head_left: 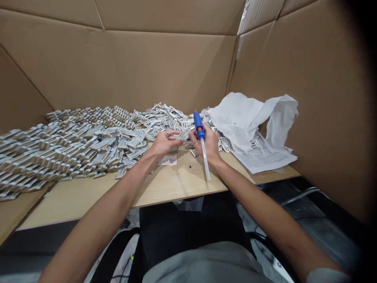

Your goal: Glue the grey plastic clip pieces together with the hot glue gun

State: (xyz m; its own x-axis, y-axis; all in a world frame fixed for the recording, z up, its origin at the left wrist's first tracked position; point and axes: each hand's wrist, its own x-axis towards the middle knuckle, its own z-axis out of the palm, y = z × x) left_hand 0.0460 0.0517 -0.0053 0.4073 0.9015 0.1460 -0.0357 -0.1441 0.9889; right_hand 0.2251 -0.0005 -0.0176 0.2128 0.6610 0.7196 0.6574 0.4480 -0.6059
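Observation:
My left hand (pixel 166 143) pinches a small grey-white flat piece (pixel 184 135) above the table. Close beside it, my right hand (pixel 208 142) is wrapped round a blue glue gun (pixel 198 125), and its thumb and fingertips reach toward the same piece. A long translucent glue stick (pixel 205 159) sticks out of the gun's rear, pointing down toward the table's front edge. The gun's tip points away from me. Many similar pieces (pixel 167 118) lie in a loose heap behind my hands.
Stacked rows of pieces (pixel 59 149) cover the left of the wooden table (pixel 176 184). White crumpled sheets (pixel 238 114) and printed papers (pixel 262 157) lie at the right. A small clear label (pixel 167 160) is near my left wrist. Tall cardboard walls (pixel 171 67) enclose the back and sides.

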